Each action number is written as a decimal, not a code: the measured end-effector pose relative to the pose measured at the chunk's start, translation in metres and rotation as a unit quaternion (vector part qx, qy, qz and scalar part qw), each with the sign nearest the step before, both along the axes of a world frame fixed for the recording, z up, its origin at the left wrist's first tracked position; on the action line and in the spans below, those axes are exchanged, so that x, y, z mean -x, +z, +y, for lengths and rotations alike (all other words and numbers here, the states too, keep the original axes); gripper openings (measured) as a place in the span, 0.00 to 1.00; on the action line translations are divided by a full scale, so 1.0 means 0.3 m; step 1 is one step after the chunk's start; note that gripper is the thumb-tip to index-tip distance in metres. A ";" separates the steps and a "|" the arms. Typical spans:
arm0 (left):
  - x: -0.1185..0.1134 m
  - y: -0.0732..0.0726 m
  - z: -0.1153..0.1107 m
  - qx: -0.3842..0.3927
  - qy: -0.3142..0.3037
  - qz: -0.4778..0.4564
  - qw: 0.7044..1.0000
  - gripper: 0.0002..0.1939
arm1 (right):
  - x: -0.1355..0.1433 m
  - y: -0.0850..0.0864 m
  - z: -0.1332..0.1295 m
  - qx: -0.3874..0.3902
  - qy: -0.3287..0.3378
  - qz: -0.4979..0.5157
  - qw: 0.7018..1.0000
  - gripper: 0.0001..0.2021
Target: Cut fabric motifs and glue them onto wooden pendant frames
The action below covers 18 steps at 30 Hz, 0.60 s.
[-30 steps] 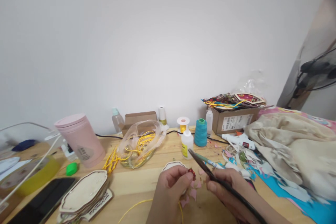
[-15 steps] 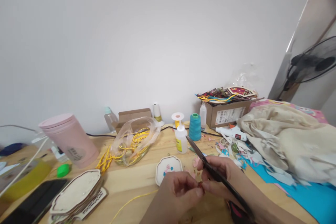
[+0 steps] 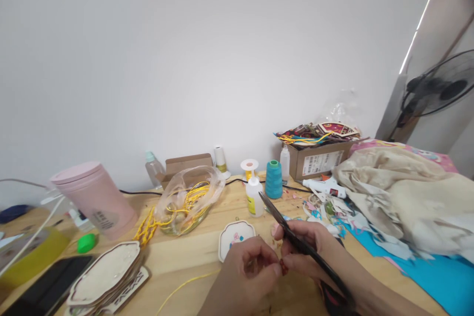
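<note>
Between the fingertips of my left hand (image 3: 255,267) is a small red piece (image 3: 284,266), pinched at its left side. My right hand (image 3: 314,252) touches the same piece with its thumb tip and also holds long dark scissors (image 3: 305,247), whose blades point up and to the left. Just behind my left hand lies a small white scalloped plaque (image 3: 226,243) with pink and blue bits on it, partly hidden by that hand. A yellow cord (image 3: 181,287) runs over the table to the left of my left wrist.
Behind my hands stand a glue bottle (image 3: 255,198) and a teal thread cone (image 3: 274,180). Fabric scraps (image 3: 400,242), a glue gun (image 3: 324,187) and a full box (image 3: 322,160) are at right. Leftward are stacked wooden plaques (image 3: 105,271), a pink cup (image 3: 98,202) and a phone (image 3: 44,286).
The view has shifted slightly, so most things sit a little further left. Both hands keep nearly the same pose around the red piece, and the scissors are still in my right hand.
</note>
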<state>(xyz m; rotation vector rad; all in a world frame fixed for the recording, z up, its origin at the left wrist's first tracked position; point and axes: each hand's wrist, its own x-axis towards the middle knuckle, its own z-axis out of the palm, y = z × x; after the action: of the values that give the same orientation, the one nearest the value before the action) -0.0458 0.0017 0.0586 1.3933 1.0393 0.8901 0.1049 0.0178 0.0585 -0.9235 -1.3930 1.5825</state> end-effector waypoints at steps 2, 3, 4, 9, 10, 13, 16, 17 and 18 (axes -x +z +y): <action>0.000 -0.003 0.000 0.007 0.012 -0.003 1.000 0.05 | -0.002 0.006 -0.004 0.010 -0.016 0.004 1.000 0.10; 0.000 -0.005 0.001 0.013 0.020 -0.009 1.000 0.06 | -0.003 0.008 -0.006 0.017 -0.029 0.008 0.999 0.10; 0.000 -0.007 0.002 0.015 0.029 -0.016 0.999 0.07 | -0.003 0.011 -0.009 0.024 -0.041 0.015 0.999 0.10; -0.014 -0.010 0.008 0.023 0.050 -0.036 0.998 0.09 | 0.003 0.006 -0.014 0.037 -0.087 0.052 0.994 0.15; -0.018 -0.009 0.009 0.020 0.055 -0.036 0.998 0.09 | 0.004 0.003 -0.012 0.027 -0.093 0.054 0.994 0.16; -0.026 -0.007 0.011 0.003 0.076 -0.025 0.997 0.10 | 0.004 -0.005 -0.008 -0.001 -0.100 0.043 0.994 0.16; -0.022 -0.013 0.014 0.008 0.101 -0.036 0.994 0.11 | -0.001 -0.015 -0.001 -0.015 -0.098 0.010 0.995 0.16; -0.018 -0.016 0.015 0.016 0.110 -0.056 0.992 0.11 | -0.002 -0.021 0.001 -0.027 -0.077 0.002 0.997 0.17; -0.014 -0.017 0.015 0.025 0.121 -0.079 0.989 0.10 | -0.003 -0.028 0.005 -0.045 -0.048 -0.005 0.998 0.17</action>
<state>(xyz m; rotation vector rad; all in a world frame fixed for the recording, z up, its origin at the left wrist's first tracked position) -0.0416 0.0063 0.0536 1.1492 1.1151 1.1257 0.1058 0.0191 0.0502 -0.9319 -1.3937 1.4343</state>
